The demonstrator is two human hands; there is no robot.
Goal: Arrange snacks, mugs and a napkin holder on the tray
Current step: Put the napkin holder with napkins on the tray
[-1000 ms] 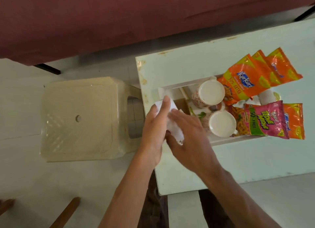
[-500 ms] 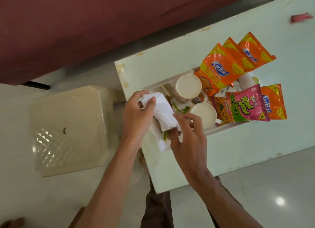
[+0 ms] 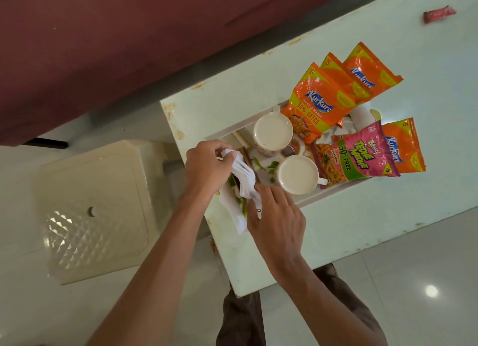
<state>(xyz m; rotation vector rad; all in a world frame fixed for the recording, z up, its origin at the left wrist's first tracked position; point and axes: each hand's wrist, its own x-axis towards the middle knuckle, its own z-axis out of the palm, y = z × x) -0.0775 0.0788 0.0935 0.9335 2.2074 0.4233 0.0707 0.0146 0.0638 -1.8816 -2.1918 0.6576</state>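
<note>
The napkins, a crumpled white wad of thin tissue, are held just above the left end of the tray, over its near-left corner; the upper end is gripped by the left hand, whose fingers are curled round it, and the lower end is pinched under the bent fingertips of the right hand. The wad is judged to be very light, soft and easily torn or shed sheet by sheet; a hold spread over both ends, as is seen here, is judged safer than a pinch on one loose ply, and little squeeze is needed. Beneath the wad, at the same corner of the tray, a white piece with green marks is seen; whether it is the napkin holder cannot be told. Towards the middle of the tray two mugs are set apart: the far mug by the far rim and the near mug by the near rim; both are judged stiff, heavier and breakable. The right end of the tray is covered by snack packets, judged light and slippery: an orange packet just beyond the far mug, a pink packet beside the near mug, and more orange ones behind them. The tray is borne by a pale table; left of the tray, off the table, a cream plastic stool is seen on the floor.
</note>
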